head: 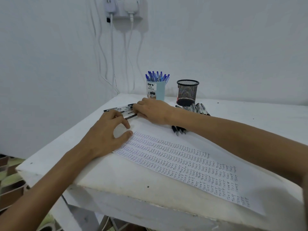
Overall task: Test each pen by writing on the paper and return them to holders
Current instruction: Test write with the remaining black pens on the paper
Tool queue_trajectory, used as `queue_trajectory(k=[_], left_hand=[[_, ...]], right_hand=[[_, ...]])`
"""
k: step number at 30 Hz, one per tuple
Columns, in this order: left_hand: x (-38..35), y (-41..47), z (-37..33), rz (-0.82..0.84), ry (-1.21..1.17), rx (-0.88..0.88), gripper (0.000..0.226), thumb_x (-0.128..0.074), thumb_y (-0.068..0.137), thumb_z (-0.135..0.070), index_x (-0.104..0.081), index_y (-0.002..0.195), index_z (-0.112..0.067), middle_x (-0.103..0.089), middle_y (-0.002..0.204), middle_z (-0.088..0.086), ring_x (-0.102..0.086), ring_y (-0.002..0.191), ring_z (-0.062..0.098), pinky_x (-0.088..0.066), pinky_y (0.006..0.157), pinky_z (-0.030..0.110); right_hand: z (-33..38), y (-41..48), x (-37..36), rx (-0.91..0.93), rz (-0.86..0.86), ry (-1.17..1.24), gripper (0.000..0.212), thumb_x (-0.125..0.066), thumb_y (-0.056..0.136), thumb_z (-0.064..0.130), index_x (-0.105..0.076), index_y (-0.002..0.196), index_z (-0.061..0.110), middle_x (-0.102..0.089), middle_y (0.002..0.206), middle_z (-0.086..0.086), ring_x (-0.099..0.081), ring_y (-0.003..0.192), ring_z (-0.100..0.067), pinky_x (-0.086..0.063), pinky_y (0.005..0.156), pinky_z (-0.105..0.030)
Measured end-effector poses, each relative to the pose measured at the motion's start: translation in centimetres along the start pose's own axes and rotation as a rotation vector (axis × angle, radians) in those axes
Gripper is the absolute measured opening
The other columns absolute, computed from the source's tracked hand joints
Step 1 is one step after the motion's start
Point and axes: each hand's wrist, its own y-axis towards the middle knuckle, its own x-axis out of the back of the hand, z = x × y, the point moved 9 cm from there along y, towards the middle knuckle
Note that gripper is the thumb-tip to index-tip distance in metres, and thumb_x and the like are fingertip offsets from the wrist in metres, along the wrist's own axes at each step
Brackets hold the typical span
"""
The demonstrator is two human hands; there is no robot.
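We see a white table [116, 174] with a long sheet of paper [183, 165] lying across it, running from the middle toward the near right; it is covered in rows of the handwritten word "TEST", blue at its left end and black further right. Both bare hands work at a bunch of black pens [120, 108] lying on the table at the far left, just beyond the paper's left end.

The right hand [150, 110] reaches in from the right across the paper, its fingers curled down over the right ends of these pens; we cannot tell whether it grips them or merely presses on them. The left hand [106, 132] rests with its heel on the paper's left end, thumb spread wide from the fingers, and its fingertips touch the near pens of the bunch without closing on any.

At the far edge stands a light blue holder [158, 90] labelled "DIY DESK ORGANIZER", full of blue pens [157, 76] standing upright. Just right of it stands a black mesh holder [187, 92], apparently empty. A second heap of black pens [195, 108] lies on the table in front of the mesh holder, partly hidden by the right forearm, and a few more pens [179, 130] show on the near side of that forearm, just beside the paper.

On the wall [233, 47] above, white chargers [121, 7] sit in a socket, their cables hanging down behind the table.
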Motion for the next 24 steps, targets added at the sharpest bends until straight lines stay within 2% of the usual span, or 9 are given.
queue_trajectory(k=[2, 4, 6, 9, 11, 15, 18, 21, 24], left_hand=[[0.0, 0.0, -0.2, 0.007, 0.002, -0.015, 0.043, -0.049, 0.081, -0.069, -0.067, 0.103, -0.036, -0.052, 0.116, -0.014, -0.045, 0.111, 0.005, -0.039, 0.092, 0.027], [-0.2, 0.0, -0.2, 0.02, 0.002, -0.023, 0.042, -0.049, 0.082, -0.068, -0.067, 0.103, -0.036, -0.053, 0.116, -0.014, -0.046, 0.111, 0.006, -0.04, 0.093, 0.029], [-0.2, 0.0, -0.3, 0.03, -0.001, -0.023, 0.041, -0.048, 0.083, -0.068, -0.066, 0.103, -0.037, -0.054, 0.115, -0.015, -0.048, 0.111, 0.006, -0.042, 0.094, 0.032], [-0.3, 0.0, -0.3, 0.046, 0.017, -0.016, 0.043, -0.045, 0.083, -0.07, -0.064, 0.103, -0.037, -0.054, 0.114, -0.018, -0.049, 0.11, 0.006, -0.045, 0.094, 0.037], [-0.3, 0.0, -0.3, 0.061, 0.022, -0.007, 0.045, -0.044, 0.082, -0.071, -0.064, 0.104, -0.037, -0.056, 0.113, -0.019, -0.049, 0.11, 0.006, -0.046, 0.094, 0.039], [-0.1, 0.1, -0.5, 0.09, 0.011, -0.004, 0.046, -0.044, 0.082, -0.073, -0.065, 0.105, -0.038, -0.06, 0.114, -0.017, -0.051, 0.111, 0.008, -0.046, 0.097, 0.041], [0.0, 0.2, -0.7, 0.148, 0.023, 0.012, 0.052, -0.043, 0.079, -0.076, -0.065, 0.108, -0.038, -0.059, 0.113, -0.019, -0.051, 0.11, 0.007, -0.045, 0.098, 0.036], [-0.1, 0.2, -1.2, 0.208, 0.07, 0.024, 0.054, -0.043, 0.08, -0.079, -0.063, 0.111, -0.039, -0.055, 0.113, -0.021, -0.05, 0.109, 0.005, -0.045, 0.098, 0.034], [-0.3, 0.3, -2.2, 0.233, 0.138, 0.021, 0.04, -0.054, 0.091, -0.064, -0.062, 0.118, -0.036, -0.055, 0.117, -0.019, -0.051, 0.111, 0.006, -0.047, 0.1, 0.038]], right_hand=[[-0.3, -0.3, 0.2, -0.012, -0.04, -0.006, 0.015, -0.042, 0.108, 0.021, -0.047, 0.12, 0.014, -0.063, 0.1, -0.007, -0.058, 0.087, -0.027, -0.054, 0.073, -0.048], [-0.8, -1.0, 0.9, -0.063, -0.104, 0.015, 0.016, -0.04, 0.107, 0.021, -0.046, 0.119, 0.013, -0.062, 0.097, -0.007, -0.057, 0.081, -0.026, -0.055, 0.068, -0.048], [-1.2, -2.0, 1.9, -0.12, -0.188, 0.045, 0.028, -0.037, 0.106, 0.037, -0.049, 0.112, 0.013, -0.061, 0.094, -0.005, -0.055, 0.08, -0.024, -0.051, 0.065, -0.043], [-1.8, -3.3, 3.1, -0.231, -0.265, 0.047, 0.066, -0.031, 0.094, 0.074, -0.053, 0.082, 0.014, -0.06, 0.074, 0.001, -0.051, 0.064, -0.017, -0.036, 0.057, -0.033], [-1.9, -3.9, 3.8, -0.275, -0.301, 0.055, 0.078, -0.028, 0.09, 0.081, -0.05, 0.064, 0.01, -0.055, 0.059, -0.001, -0.043, 0.053, -0.015, -0.03, 0.055, -0.032], [-1.8, -5.3, 5.3, -0.286, -0.348, 0.172, 0.075, -0.025, 0.093, 0.072, -0.046, 0.059, 0.007, -0.051, 0.053, -0.006, -0.044, 0.049, -0.021, -0.022, 0.055, -0.031], [-2.0, -6.7, 6.9, -0.278, -0.385, 0.289, 0.069, -0.035, 0.097, 0.07, -0.05, 0.069, 0.008, -0.053, 0.057, -0.003, -0.049, 0.053, -0.019, -0.03, 0.051, -0.03], [-2.3, -8.2, 8.4, -0.228, -0.446, 0.441, 0.048, -0.049, 0.105, 0.045, -0.056, 0.072, 0.011, -0.054, 0.055, 0.001, -0.049, 0.046, -0.012, -0.034, 0.048, -0.024], [-3.0, -11.0, 10.1, -0.278, -0.606, 0.521, 0.038, -0.047, 0.107, 0.027, -0.065, 0.079, 0.008, -0.063, 0.075, -0.002, -0.058, 0.065, -0.011, -0.04, 0.061, -0.019]])
